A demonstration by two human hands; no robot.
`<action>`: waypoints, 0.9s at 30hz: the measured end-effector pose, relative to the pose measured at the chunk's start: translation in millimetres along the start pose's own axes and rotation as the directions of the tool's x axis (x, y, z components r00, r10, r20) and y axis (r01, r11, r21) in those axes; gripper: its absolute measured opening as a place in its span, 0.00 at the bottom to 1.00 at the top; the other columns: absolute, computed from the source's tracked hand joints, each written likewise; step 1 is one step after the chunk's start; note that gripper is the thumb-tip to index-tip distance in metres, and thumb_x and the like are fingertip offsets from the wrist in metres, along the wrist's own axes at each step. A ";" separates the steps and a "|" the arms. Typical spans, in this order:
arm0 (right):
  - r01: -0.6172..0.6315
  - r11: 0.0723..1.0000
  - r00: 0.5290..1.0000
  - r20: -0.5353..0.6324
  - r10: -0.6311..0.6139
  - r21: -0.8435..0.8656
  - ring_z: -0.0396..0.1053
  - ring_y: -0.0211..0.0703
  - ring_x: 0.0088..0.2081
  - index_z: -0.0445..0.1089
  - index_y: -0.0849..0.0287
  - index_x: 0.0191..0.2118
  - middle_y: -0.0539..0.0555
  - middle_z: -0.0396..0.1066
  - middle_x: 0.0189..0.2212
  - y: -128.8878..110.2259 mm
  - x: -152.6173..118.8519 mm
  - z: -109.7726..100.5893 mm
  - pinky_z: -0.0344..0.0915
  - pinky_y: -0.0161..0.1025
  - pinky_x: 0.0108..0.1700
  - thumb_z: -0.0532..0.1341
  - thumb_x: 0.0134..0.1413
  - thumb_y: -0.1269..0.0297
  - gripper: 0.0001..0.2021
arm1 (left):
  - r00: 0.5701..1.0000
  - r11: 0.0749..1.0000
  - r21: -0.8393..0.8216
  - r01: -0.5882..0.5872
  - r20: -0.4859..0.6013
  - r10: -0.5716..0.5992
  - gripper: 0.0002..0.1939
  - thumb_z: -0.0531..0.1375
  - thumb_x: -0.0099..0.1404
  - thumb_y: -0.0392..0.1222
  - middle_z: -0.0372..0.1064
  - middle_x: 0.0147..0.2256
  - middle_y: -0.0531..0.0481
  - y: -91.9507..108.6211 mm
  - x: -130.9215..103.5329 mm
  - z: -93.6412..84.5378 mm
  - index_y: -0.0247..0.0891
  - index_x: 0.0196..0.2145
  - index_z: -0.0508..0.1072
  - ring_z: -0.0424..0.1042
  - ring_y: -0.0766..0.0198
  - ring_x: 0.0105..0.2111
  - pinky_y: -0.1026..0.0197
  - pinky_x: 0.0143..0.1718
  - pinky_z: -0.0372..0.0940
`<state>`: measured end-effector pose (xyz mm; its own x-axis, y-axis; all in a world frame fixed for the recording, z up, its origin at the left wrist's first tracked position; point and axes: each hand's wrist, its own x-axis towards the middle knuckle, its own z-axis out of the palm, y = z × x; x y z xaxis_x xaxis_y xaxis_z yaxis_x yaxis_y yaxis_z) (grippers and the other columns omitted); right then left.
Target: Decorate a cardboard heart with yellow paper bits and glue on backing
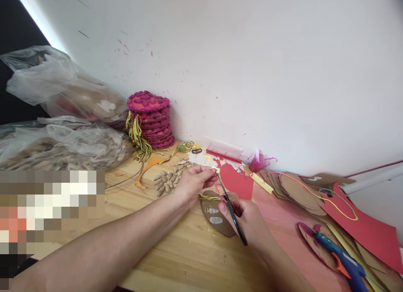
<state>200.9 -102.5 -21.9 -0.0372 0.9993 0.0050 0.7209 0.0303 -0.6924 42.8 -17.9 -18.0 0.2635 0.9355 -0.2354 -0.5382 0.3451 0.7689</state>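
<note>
Watching remotely, I see the right hand (pixel 242 210) wrapped around scissors (pixel 232 212), their tips just beside a small pale piece (pixel 215 169) pinched in the left hand (pixel 195 182), probably by its edge so the blades have room; a brown disc (pixel 225 225) lies below.

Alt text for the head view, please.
A person's right hand holds scissors, tips at a small pale piece pinched in the left hand, near a cardboard disc on a wooden table. Peanuts, red paper and a stack of magenta discs sit beyond.
</note>
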 end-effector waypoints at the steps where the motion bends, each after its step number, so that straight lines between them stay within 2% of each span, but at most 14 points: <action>1: 0.001 1.000 1.000 0.004 -0.001 0.003 0.52 0.35 0.25 0.59 0.58 0.23 0.47 0.54 0.23 -0.2 -0.2 -0.2 0.49 0.32 0.25 0.57 0.56 0.49 0.19 | 1.000 1.000 0.000 -0.006 0.002 0.006 0.12 0.71 0.48 0.40 0.73 0.24 0.49 0.5 0.2 -0.3 0.31 0.25 0.74 0.72 0.69 0.25 0.67 0.30 0.67; 13: 0.011 1.000 1.000 -0.013 -0.011 -0.022 0.51 0.35 0.24 0.58 0.58 0.21 0.47 0.53 0.22 0.6 0.0 0.8 0.48 0.32 0.24 0.57 0.56 0.47 0.22 | 0.999 1.000 0.005 -0.015 0.031 0.015 0.15 0.72 0.46 0.44 0.72 0.24 0.50 -2.7 -1.9 0.2 0.31 0.25 0.74 0.71 0.69 0.25 0.66 0.31 0.67; 20: 0.005 0.999 1.000 0.006 -0.005 0.038 0.55 0.37 0.26 0.64 0.59 0.25 0.48 0.58 0.24 -1.6 -0.8 1.2 0.53 0.31 0.25 0.56 0.57 0.47 0.20 | 1.000 1.000 0.013 -0.013 0.015 0.013 0.15 0.72 0.45 0.44 0.72 0.24 0.50 -3.1 -1.8 0.4 0.32 0.24 0.74 0.71 0.69 0.25 0.66 0.30 0.66; 27: 0.009 1.000 0.999 0.031 -0.010 0.030 0.58 0.38 0.27 0.63 0.58 0.25 0.48 0.60 0.25 -1.9 -0.7 -0.1 0.54 0.31 0.26 0.55 0.58 0.47 0.20 | 1.000 1.000 0.012 -0.015 0.011 0.015 0.15 0.72 0.45 0.44 0.71 0.23 0.50 -4.0 -1.8 0.4 0.32 0.24 0.73 0.71 0.69 0.25 0.66 0.30 0.66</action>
<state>199.6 -103.2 -20.4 -0.0662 0.9978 -0.0107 0.6995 0.0387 -0.7136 44.8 -21.0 -20.3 0.2646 0.9395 -0.2173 -0.5321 0.3302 0.7796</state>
